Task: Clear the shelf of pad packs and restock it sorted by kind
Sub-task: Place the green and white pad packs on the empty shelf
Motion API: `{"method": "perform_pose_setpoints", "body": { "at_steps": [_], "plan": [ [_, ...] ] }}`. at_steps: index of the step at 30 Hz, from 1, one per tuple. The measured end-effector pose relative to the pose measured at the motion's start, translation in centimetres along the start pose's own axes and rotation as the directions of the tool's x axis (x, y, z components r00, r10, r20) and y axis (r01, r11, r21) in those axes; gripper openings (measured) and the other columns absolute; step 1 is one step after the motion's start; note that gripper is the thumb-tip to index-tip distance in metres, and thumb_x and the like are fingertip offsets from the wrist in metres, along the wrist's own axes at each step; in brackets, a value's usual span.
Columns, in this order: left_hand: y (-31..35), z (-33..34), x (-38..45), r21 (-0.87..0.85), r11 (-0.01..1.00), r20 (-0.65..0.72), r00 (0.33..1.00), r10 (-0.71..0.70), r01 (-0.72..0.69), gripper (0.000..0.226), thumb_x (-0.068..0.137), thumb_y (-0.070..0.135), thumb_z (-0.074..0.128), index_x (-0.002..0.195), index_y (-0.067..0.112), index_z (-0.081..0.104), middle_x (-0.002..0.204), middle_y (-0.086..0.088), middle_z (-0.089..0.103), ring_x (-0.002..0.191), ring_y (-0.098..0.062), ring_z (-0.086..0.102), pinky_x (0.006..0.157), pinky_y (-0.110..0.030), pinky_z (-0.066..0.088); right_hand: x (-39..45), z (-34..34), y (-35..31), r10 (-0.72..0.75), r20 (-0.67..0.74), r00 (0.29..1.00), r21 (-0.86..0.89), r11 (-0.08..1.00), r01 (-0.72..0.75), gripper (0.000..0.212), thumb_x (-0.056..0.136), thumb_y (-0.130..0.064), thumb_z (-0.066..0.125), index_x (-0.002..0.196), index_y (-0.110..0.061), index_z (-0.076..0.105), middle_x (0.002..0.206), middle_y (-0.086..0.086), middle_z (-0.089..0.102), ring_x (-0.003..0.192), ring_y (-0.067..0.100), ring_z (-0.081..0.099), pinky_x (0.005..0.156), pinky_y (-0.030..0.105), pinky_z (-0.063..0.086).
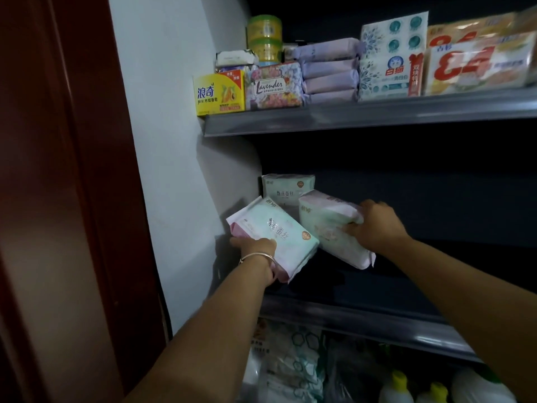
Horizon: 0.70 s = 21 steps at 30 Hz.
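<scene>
My left hand, a thin metal bangle on its wrist, had its grip closed round the lower left edge of a soft mint-green and pink plastic pad pack, fingers curled under it and thumb on its side. I held that pack tilted, its top leaning towards the pale side wall, above the dark middle shelf. My right hand gripped a second soft pad pack in pale pink and green, fingers wrapped over its right end; this one lay slanted too, its lower corner down near the shelf, just beside the first pack. Behind both, a third mint-green pad pack stood upright at the back left corner of the same shelf. On the upper shelf sat a yellow soap box, a flowered lavender pack, a stack of lilac wrapped packs and a white and teal box. Below the middle shelf, white bottles with yellow caps showed
</scene>
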<state>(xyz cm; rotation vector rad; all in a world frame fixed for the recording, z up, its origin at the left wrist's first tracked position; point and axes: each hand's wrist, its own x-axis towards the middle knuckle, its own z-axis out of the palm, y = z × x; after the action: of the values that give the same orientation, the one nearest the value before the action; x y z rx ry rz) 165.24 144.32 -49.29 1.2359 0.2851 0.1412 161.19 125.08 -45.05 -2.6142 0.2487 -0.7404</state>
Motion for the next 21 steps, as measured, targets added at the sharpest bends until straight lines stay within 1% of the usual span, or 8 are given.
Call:
{"method": "perform_pose_setpoints", "body": {
  "at_steps": [2, 4, 7, 10, 13, 15, 18, 21],
  "plan": [
    [-0.4, 0.1, 0.5, -0.040, 0.999, 0.043, 0.999, 0.003, -0.002, 0.087, 0.082, -0.012, 0.057, 0.147, 0.018, 0.007, 0.128, -0.015, 0.049, 0.105, -0.031, 0.056, 0.085, -0.047, 0.052, 0.2, 0.0, 0.2, 0.010, -0.014, 1.000, 0.004, 1.000, -0.010, 0.043, 0.085, -0.028, 0.064, 0.117, -0.002, 0.051, 0.117, 0.020, 0.052, 0.108, 0.037, 0.051, 0.082, 0.040, 0.047],
    [-0.4, 0.1, 0.9, -0.020, 1.000, 0.071, 0.997, 0.000, 0.001, 0.103, 0.075, -0.015, 0.064, 0.148, 0.023, 0.002, 0.136, -0.016, 0.047, 0.119, -0.036, 0.051, 0.095, -0.058, 0.045, 0.4, -0.2, 0.4, 0.007, -0.029, 1.000, 0.016, 1.000, -0.006, 0.043, 0.084, -0.027, 0.065, 0.117, -0.002, 0.052, 0.117, 0.020, 0.053, 0.107, 0.037, 0.052, 0.079, 0.038, 0.047],
    [-0.4, 0.3, 1.4, -0.034, 0.998, 0.127, 0.991, -0.046, 0.051, 0.099, 0.067, -0.017, 0.069, 0.145, 0.016, 0.017, 0.134, -0.018, 0.050, 0.116, -0.038, 0.054, 0.092, -0.061, 0.045, 0.6, -0.2, 0.4, -0.028, -0.045, 0.999, 0.059, 0.998, 0.030, 0.044, 0.084, -0.027, 0.067, 0.119, -0.003, 0.054, 0.117, 0.018, 0.054, 0.107, 0.035, 0.053, 0.077, 0.033, 0.044],
    [-0.8, 0.5, 1.5, -0.097, 0.993, 0.192, 0.980, -0.050, 0.070, 0.070, 0.070, -0.006, 0.075, 0.131, 0.004, 0.043, 0.123, -0.019, 0.060, 0.105, -0.035, 0.062, 0.081, -0.050, 0.053, 0.7, -0.1, 0.4, -0.061, -0.053, 0.997, 0.100, 0.993, 0.066, 0.044, 0.083, -0.027, 0.068, 0.118, -0.004, 0.055, 0.117, 0.017, 0.055, 0.106, 0.033, 0.054, 0.078, 0.032, 0.043],
    [-1.2, 0.7, 2.1, -0.105, 0.992, 0.174, 0.983, -0.057, 0.076, 0.055, 0.075, 0.004, 0.075, 0.124, 0.002, 0.051, 0.118, -0.016, 0.064, 0.100, -0.033, 0.065, 0.074, -0.042, 0.053, 0.9, -0.1, 0.4, -0.059, -0.061, 0.996, 0.143, 0.987, 0.067, 0.042, 0.083, -0.026, 0.068, 0.117, -0.004, 0.055, 0.116, 0.017, 0.055, 0.106, 0.032, 0.054, 0.081, 0.033, 0.046],
    [-1.4, 0.7, 2.3, -0.108, 0.990, 0.145, 0.986, -0.079, 0.095, 0.049, 0.077, 0.007, 0.074, 0.121, 0.003, 0.053, 0.115, -0.015, 0.065, 0.099, -0.033, 0.065, 0.080, -0.046, 0.054, 0.9, 0.0, 0.4, -0.043, -0.079, 0.996, 0.137, 0.989, 0.054, 0.043, 0.084, -0.026, 0.066, 0.119, -0.005, 0.054, 0.117, 0.018, 0.054, 0.108, 0.034, 0.052, 0.083, 0.036, 0.046],
    [-1.7, 0.8, 2.7, -0.127, 0.988, 0.099, 0.992, -0.072, 0.084, 0.059, 0.073, 0.010, 0.076, 0.124, 0.003, 0.047, 0.119, -0.016, 0.062, 0.099, -0.035, 0.064, 0.087, -0.054, 0.052, 1.0, 0.1, 0.5, -0.022, -0.085, 0.996, 0.088, 0.996, 0.030, 0.048, 0.087, -0.027, 0.063, 0.128, -0.007, 0.049, 0.122, 0.019, 0.050, 0.112, 0.037, 0.049, 0.085, 0.039, 0.046],
    [-1.5, 1.2, 2.1, -0.167, 0.985, 0.049, 0.998, -0.036, 0.044, 0.070, 0.083, -0.001, 0.064, 0.141, 0.004, 0.026, 0.129, -0.020, 0.053, 0.110, -0.036, 0.058, 0.094, -0.056, 0.047, 1.1, 0.1, 0.4, -0.034, -0.084, 0.996, 0.120, 0.992, 0.044, 0.045, 0.086, -0.025, 0.064, 0.125, -0.006, 0.051, 0.120, 0.018, 0.052, 0.111, 0.035, 0.051, 0.082, 0.035, 0.045]
  ]
}}
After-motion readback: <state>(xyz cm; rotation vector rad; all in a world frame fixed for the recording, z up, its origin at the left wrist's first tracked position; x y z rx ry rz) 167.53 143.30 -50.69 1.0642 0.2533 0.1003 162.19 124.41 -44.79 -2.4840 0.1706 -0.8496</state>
